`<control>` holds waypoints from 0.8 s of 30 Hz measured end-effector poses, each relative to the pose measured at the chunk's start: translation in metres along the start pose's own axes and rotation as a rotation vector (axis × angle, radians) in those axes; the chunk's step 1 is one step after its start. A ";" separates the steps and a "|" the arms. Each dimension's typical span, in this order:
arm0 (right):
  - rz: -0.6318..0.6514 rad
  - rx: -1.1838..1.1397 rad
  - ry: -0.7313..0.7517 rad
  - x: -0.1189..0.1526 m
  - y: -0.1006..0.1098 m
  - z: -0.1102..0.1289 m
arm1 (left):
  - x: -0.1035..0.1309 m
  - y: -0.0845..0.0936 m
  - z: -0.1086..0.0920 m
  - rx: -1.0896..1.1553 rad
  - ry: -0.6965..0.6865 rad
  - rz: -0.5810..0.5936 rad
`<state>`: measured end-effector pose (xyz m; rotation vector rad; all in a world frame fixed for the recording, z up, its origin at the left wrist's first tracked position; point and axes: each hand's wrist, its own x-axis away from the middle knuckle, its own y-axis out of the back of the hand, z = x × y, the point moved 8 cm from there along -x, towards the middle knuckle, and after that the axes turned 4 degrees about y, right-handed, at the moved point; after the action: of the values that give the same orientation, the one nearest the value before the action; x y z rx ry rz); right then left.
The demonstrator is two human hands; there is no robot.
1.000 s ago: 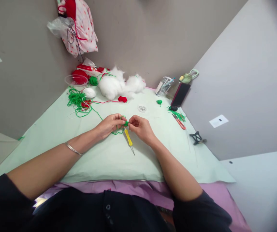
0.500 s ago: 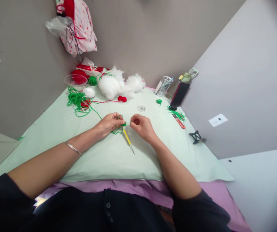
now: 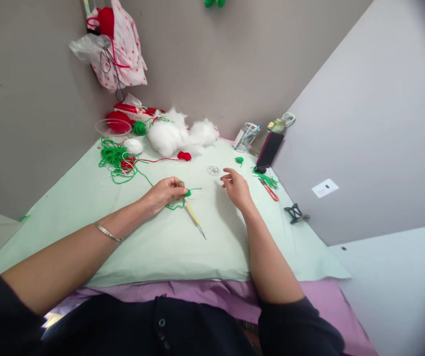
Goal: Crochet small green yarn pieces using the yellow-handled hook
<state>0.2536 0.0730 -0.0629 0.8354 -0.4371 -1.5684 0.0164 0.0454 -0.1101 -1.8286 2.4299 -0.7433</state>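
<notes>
1. My left hand (image 3: 167, 194) was closed in a pinch, thumb against fingers, around a small green yarn piece (image 3: 187, 193), held near the middle of the pale green covered surface (image 3: 197, 264).
2. A short green yarn tail (image 3: 196, 189) stuck out from that piece, pointing toward the surface's right edge.
3. A yellow-handled hook (image 3: 192, 212) slanted from the green piece toward the near edge, its thin metal end lowest; I cannot tell whether that end touched the surface.
4. My right hand (image 3: 235, 189) was apart from the work, on the side of the right edge, its fingers loosely spread and slightly curled, with nothing visible in them. Just beside its fingertips lay a small round clear dish (image 3: 213, 170).
5. From my left hand, a green strand (image 3: 143, 177) ran to a tangled green yarn pile (image 3: 112, 153) near the far left corner, just beside a white yarn ball (image 3: 133, 146).
6. Along the far edge sat fluffy white stuffing (image 3: 164, 137), with a small red yarn piece (image 3: 184, 156) in front of it.
7. Near the far right corner, a dark phone (image 3: 270, 149) stood tilted; orange-handled snips (image 3: 269, 190) lay by the right edge, beside green yarn scraps (image 3: 271, 180).
</notes>
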 end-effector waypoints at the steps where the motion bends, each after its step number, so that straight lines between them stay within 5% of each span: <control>1: -0.019 0.021 -0.007 -0.002 0.004 -0.003 | 0.000 0.000 0.000 0.008 0.001 -0.001; 6: -0.069 0.142 -0.066 -0.008 0.023 -0.014 | 0.000 0.002 -0.001 0.036 0.003 -0.005; 11: -0.253 0.407 -0.313 0.000 0.090 -0.048 | 0.000 0.002 0.000 0.040 0.008 -0.001; 15: -0.269 0.541 -0.526 0.015 0.126 -0.087 | 0.000 0.002 0.001 0.040 0.012 0.000; 19: -0.191 0.569 -0.613 0.021 0.124 -0.110 | -0.001 0.003 0.000 0.047 0.016 0.007; 24: -0.100 0.492 -0.521 0.010 0.105 -0.100 | 0.000 0.003 0.000 0.070 0.024 0.007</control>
<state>0.3989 0.0620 -0.0590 0.8126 -1.2086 -1.7990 0.0138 0.0458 -0.1110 -1.7965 2.3907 -0.8429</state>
